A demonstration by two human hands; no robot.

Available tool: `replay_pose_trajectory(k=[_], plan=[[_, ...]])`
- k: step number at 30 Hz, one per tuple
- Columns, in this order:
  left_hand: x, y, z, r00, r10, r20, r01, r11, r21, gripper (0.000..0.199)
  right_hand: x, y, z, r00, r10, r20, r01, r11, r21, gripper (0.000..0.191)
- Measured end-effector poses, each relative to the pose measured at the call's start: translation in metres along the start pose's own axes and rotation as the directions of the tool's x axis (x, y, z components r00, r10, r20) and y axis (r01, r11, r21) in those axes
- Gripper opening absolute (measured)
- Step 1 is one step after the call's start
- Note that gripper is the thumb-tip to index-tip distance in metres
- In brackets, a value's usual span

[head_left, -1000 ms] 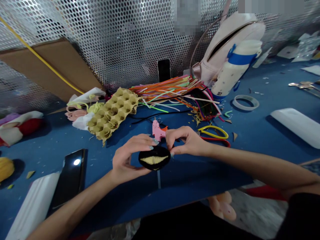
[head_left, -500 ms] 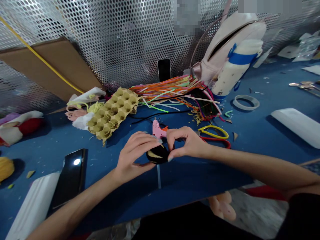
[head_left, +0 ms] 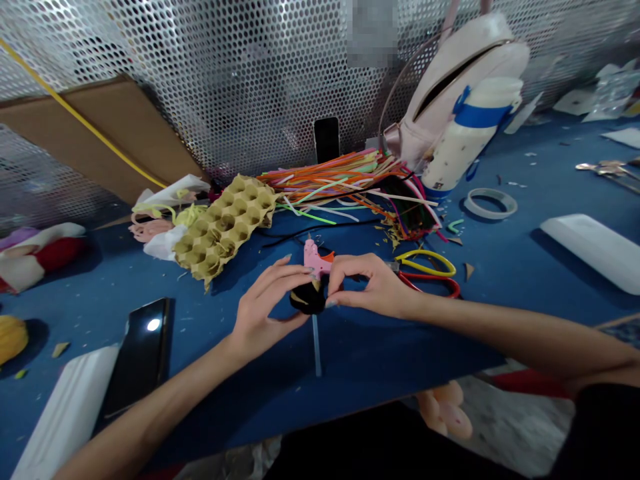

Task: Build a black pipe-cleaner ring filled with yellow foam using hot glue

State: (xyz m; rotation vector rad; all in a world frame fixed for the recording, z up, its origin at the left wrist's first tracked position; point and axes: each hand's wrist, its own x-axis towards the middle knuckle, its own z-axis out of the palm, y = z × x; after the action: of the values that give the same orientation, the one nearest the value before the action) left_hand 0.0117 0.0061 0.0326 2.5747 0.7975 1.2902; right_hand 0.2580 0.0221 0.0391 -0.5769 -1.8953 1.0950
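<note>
Black fuzzy oval piece (head_left: 309, 300) is pinched between the fingertips of the left hand (head_left: 267, 310) and right hand (head_left: 373, 283), over the blue work board (head_left: 375, 373). It sits just below a pink glue gun (head_left: 313, 257) and above a clear glue stick (head_left: 317, 350). Fingers cover most of its face, leaving only a sliver of yellow; what that yellow is cannot be made out.

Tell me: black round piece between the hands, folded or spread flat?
Folded, it seems: the black fuzzy round piece is pinched narrow between left hand and right hand, yellow showing.
</note>
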Motion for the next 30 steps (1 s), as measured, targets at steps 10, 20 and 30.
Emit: replay_pose_trajectory(k=[10, 20, 30], plan=[[-0.0025, -0.0078, 0.0015, 0.998, -0.012, -0.058, 0.011, 1.000, -0.017, 0.047, -0.0009, -0.0049, 0.0004, 0.999, -0.049, 0.010, 0.049, 0.993, -0.104, 0.013], [-0.0041, -0.0062, 0.0034, 0.999, 0.030, -0.028, -0.031, 0.999, -0.035, 0.047, -0.0023, -0.0025, 0.0009, 0.998, -0.068, 0.003, 0.068, 0.977, -0.203, 0.014], [-0.0044, -0.0064, 0.0062, 0.999, 0.031, -0.012, -0.031, 0.997, -0.068, 0.051, -0.0018, -0.0039, 0.0008, 0.995, -0.089, 0.037, 0.095, 0.962, -0.255, 0.012]])
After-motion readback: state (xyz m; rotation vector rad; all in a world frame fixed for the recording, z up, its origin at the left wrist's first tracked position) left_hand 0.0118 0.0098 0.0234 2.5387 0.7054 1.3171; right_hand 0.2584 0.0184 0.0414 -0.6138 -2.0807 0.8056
